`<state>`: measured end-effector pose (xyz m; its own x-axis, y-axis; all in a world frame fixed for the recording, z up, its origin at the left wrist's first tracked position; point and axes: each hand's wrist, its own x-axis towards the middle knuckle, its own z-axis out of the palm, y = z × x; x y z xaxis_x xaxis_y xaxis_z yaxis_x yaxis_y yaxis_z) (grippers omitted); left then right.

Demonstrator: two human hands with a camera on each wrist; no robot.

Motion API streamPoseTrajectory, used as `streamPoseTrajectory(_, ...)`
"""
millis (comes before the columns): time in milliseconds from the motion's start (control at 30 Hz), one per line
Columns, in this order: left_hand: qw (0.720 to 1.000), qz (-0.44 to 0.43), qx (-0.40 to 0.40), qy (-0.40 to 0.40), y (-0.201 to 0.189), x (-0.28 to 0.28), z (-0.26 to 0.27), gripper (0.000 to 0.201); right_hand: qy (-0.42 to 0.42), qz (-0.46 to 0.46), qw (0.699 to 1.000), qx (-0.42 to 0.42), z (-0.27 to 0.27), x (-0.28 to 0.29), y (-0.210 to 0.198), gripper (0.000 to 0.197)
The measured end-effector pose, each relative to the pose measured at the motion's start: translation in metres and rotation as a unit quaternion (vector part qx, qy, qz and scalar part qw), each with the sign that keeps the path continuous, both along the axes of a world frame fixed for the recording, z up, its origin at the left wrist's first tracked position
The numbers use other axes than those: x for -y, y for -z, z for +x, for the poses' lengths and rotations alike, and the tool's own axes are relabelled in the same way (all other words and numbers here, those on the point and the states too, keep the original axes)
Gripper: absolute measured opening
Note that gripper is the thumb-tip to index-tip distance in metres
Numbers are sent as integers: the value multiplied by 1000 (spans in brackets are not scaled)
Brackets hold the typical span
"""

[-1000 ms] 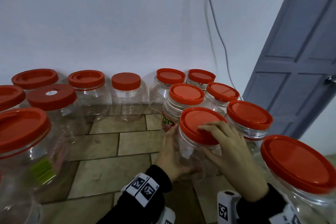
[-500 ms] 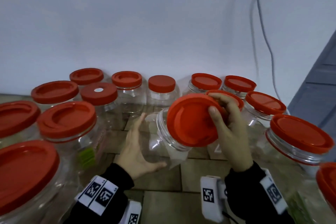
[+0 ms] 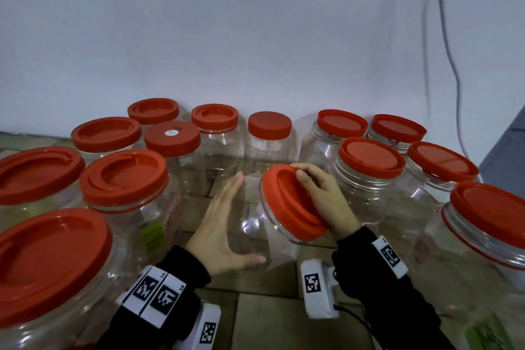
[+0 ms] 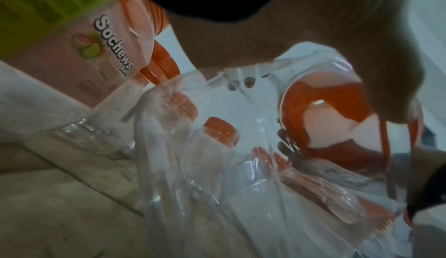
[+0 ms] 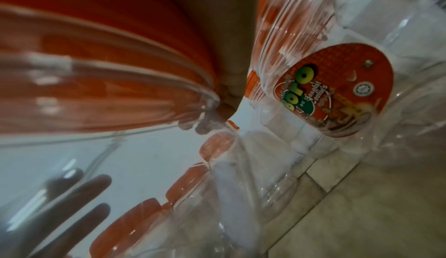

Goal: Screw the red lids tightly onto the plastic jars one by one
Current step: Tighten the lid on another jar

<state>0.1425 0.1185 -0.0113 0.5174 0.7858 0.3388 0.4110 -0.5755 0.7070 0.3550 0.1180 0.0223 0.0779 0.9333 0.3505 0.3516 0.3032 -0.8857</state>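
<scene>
Compared with half a second ago, the clear plastic jar (image 3: 257, 231) sits lower and nearer the tiled floor (image 3: 272, 318), tipped further, its red lid (image 3: 289, 202) now facing up and left toward the person. Its long axis slants from the lid at upper right down to the base at lower left. The right hand (image 3: 326, 202) curls its fingers over the lid's rim, gripping it. The left hand (image 3: 221, 224) lies flat and spread against the jar's side, fingers straight. Lidded jars (image 3: 366, 176) stand around it along the wall (image 3: 227, 37).
</scene>
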Motion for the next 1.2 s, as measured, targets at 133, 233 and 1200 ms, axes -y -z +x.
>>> streamPoseTrajectory(133, 1000, -14, -2, 8, -1, -2, 2, 117, 37, 11, 997, 72, 0, 6, -2, 18)
streamPoseTrajectory(233, 1000, -16, 5, 5, 0, -4, 3, 117, 37, -35, 995, 88, 1, 19, -15, 32)
streamPoseTrajectory(1200, 994, 45, -73, 62, -7, -3, 19, 117, -13, -288, 865, 410, 7, 42, -58, 120)
